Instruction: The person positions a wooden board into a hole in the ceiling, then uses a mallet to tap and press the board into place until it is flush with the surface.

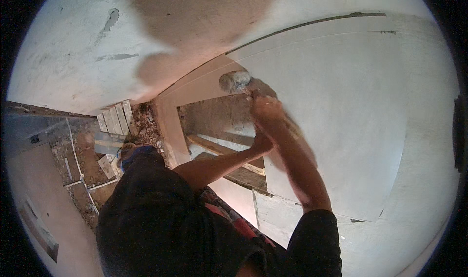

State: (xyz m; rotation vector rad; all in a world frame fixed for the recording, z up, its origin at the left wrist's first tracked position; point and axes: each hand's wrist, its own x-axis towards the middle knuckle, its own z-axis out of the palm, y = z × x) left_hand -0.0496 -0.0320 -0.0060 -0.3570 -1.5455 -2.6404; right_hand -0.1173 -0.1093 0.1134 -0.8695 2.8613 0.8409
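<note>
Fingers of the right hand (pixel 267 112) grip the roller (pixel 235 81), the left hand's (pixel 263 143) unclear; overrunning the opening's (pixel 214 112) edge could snag it.

No legible txt, nos., labels, logos or signs in this pic view.

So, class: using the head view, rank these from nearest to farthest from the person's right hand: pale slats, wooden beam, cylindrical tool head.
From the right hand:
1. Cylindrical tool head: just upper left.
2. Wooden beam: lower left, within the opening.
3. Pale slats: far left.
</note>
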